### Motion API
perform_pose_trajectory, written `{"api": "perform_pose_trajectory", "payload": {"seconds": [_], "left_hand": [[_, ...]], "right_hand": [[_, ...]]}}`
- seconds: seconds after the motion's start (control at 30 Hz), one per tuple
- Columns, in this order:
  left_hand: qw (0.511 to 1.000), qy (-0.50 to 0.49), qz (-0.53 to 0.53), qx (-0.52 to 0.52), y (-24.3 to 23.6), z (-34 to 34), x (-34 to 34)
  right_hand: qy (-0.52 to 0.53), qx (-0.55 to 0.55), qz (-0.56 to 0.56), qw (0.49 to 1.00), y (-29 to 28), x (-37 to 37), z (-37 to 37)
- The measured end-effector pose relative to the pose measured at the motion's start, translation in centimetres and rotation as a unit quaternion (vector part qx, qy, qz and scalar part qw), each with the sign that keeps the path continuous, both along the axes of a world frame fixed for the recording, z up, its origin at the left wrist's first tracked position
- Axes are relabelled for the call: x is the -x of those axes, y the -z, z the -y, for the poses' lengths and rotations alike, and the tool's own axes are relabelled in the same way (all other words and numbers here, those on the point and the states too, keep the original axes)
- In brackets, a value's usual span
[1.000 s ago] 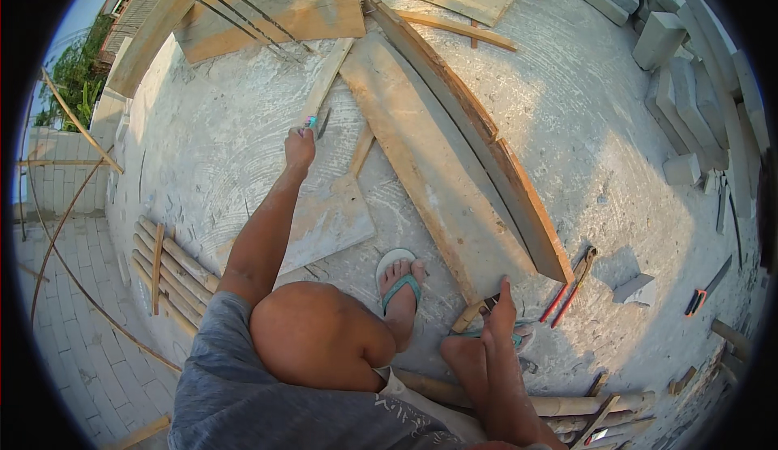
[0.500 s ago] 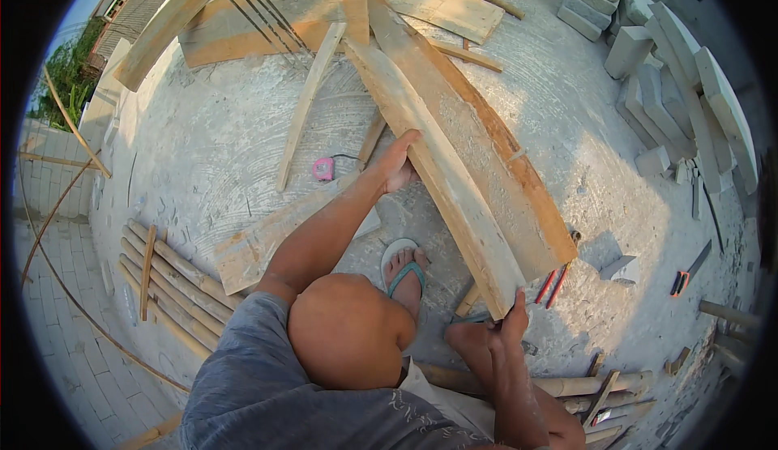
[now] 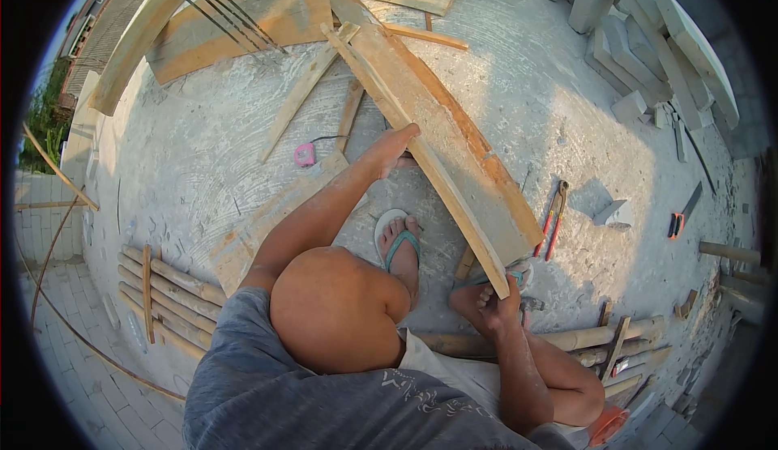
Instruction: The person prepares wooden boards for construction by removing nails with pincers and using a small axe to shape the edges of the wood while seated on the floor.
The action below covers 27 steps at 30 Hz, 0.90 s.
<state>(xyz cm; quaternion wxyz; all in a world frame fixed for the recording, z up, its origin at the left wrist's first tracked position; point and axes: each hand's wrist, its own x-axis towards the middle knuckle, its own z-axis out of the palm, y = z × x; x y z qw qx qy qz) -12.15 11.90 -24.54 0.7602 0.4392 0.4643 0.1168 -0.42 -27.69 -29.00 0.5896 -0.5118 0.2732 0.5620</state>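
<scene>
Both my hands hold a long wooden plank [image 3: 438, 179], its narrow edge turned up toward me. My left hand [image 3: 395, 150] is closed round it near the middle, thumb on top and fingers mostly hidden. At the near end, my right hand [image 3: 502, 311] grips the tip. Just to the right, a wider mortar-stained board with an orange-brown edge [image 3: 462, 130] runs alongside the plank. Pincers with red handles [image 3: 555, 221] lie on the concrete floor beyond my right hand. A pink tape measure [image 3: 305, 155] rests to the left of my left hand.
Loose wood strips [image 3: 304, 98] and boards [image 3: 243, 33] lie ahead, with upright steel bars [image 3: 219, 8] among them. Bamboo poles [image 3: 178, 281] lie at left, others near my right leg. A hand saw [image 3: 687, 211] and stacked pale blocks [image 3: 624, 57] are at right.
The plank has been tilted, so its broad face no longer shows and its narrow edge faces up. Both hands keep their hold. The pincers now show fully.
</scene>
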Motion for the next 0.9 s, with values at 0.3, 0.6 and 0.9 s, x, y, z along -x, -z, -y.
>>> {"api": "perform_pose_trajectory", "payload": {"seconds": [0.3, 0.6, 0.9], "left_hand": [[0.994, 0.008, -0.040, -0.103, -2.8, 2.4, 0.2], [0.971, -0.045, -0.005, -0.236, -8.8, -3.2, -1.1], [0.939, -0.069, -0.052, -0.334, -8.1, -10.6, -3.7]], "right_hand": [[-0.022, -0.001, -0.044, 0.999, -2.5, 2.5, 1.9], [-0.111, 0.040, 0.073, 0.990, 0.9, 6.8, -4.9], [-0.202, 0.001, 0.197, 0.959, 3.7, 4.6, -12.4]]}}
